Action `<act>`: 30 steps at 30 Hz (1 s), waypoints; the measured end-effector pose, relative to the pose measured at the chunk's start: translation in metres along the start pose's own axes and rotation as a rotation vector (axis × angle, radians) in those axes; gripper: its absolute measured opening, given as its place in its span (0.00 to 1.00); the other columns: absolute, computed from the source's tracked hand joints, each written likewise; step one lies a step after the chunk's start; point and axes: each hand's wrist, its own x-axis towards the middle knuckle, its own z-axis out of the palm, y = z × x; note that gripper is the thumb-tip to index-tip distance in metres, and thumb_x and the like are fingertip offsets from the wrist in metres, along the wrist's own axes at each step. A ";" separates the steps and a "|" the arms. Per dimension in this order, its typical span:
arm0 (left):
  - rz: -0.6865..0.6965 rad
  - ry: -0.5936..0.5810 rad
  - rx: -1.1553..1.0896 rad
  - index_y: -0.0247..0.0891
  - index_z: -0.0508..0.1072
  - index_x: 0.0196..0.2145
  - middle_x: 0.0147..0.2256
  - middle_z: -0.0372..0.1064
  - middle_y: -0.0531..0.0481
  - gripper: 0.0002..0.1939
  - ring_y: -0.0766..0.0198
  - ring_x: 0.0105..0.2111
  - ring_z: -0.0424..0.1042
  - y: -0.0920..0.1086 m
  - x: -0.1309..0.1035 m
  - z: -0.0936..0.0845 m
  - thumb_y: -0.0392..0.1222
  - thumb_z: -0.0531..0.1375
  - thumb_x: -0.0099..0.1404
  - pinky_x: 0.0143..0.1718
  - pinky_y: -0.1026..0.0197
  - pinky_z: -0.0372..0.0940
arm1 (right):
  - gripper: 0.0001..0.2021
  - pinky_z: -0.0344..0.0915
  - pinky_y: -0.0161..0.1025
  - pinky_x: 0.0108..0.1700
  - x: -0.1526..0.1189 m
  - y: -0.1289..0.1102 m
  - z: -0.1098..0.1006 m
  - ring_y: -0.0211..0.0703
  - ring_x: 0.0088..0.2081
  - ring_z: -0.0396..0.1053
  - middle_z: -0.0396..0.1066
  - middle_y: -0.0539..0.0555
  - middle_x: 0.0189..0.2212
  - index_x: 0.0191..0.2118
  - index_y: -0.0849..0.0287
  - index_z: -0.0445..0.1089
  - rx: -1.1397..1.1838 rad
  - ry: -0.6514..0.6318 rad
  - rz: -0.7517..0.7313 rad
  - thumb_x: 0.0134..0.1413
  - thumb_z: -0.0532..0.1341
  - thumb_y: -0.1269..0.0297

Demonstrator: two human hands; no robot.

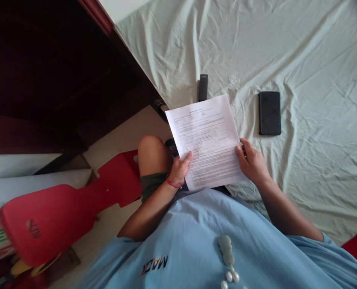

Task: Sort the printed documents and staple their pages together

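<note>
A white printed sheet of paper [208, 140] is held up in front of my body, tilted a little, with lines of small text I cannot read. My left hand [180, 168] grips its left edge, thumb on top and the other fingers hidden beneath. At the right edge, my right hand [250, 160] pinches the paper between thumb and fingers. Just past the top of the sheet lies a narrow black object [203, 86], its near end partly covered by the paper. To the right, a black phone-like device [270, 113] rests flat on the cloth.
A wrinkled pale green sheet [323, 52] covers the broad surface ahead and to the right. Dark furniture [55, 68] stands at the upper left. On the left is a red plastic chair [55, 216], beside my bare knee [154, 154].
</note>
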 end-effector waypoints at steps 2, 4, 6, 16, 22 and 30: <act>0.034 -0.006 -0.020 0.35 0.82 0.51 0.54 0.81 0.37 0.35 0.42 0.59 0.78 0.002 -0.001 0.001 0.64 0.76 0.55 0.65 0.43 0.69 | 0.22 0.67 0.47 0.36 0.003 -0.004 0.002 0.52 0.32 0.74 0.78 0.56 0.32 0.50 0.53 0.71 0.071 -0.050 0.019 0.72 0.51 0.42; 0.049 -0.026 -0.050 0.35 0.82 0.53 0.56 0.80 0.37 0.36 0.42 0.60 0.77 0.005 -0.002 0.001 0.63 0.77 0.56 0.65 0.43 0.69 | 0.20 0.67 0.45 0.35 0.004 -0.005 0.004 0.51 0.32 0.73 0.77 0.54 0.31 0.44 0.51 0.71 0.179 -0.061 0.037 0.71 0.53 0.40; 0.030 -0.056 -0.077 0.35 0.82 0.51 0.54 0.81 0.36 0.36 0.40 0.58 0.79 0.009 -0.002 0.000 0.62 0.78 0.54 0.63 0.42 0.71 | 0.22 0.68 0.44 0.36 0.003 -0.004 0.003 0.50 0.35 0.74 0.78 0.53 0.33 0.44 0.51 0.72 0.344 -0.077 0.082 0.69 0.56 0.38; 0.006 -0.093 -0.090 0.37 0.82 0.51 0.47 0.83 0.41 0.38 0.43 0.51 0.82 0.020 0.005 0.001 0.52 0.82 0.44 0.59 0.42 0.73 | 0.24 0.80 0.50 0.35 0.002 -0.015 -0.001 0.58 0.35 0.82 0.82 0.58 0.31 0.34 0.52 0.78 0.907 -0.326 0.507 0.50 0.72 0.34; -0.067 -0.099 -0.117 0.35 0.83 0.45 0.47 0.83 0.39 0.32 0.43 0.49 0.82 0.016 0.007 -0.003 0.50 0.83 0.44 0.58 0.41 0.74 | 0.23 0.79 0.49 0.33 0.001 -0.009 0.003 0.56 0.32 0.81 0.83 0.59 0.33 0.33 0.52 0.79 0.959 -0.296 0.571 0.52 0.72 0.35; -0.128 -0.209 -0.068 0.34 0.84 0.44 0.50 0.82 0.38 0.31 0.42 0.52 0.81 0.006 0.004 0.010 0.51 0.83 0.46 0.62 0.40 0.71 | 0.25 0.78 0.47 0.31 0.016 -0.006 -0.012 0.56 0.34 0.82 0.82 0.55 0.30 0.42 0.51 0.79 0.815 -0.176 0.447 0.55 0.68 0.33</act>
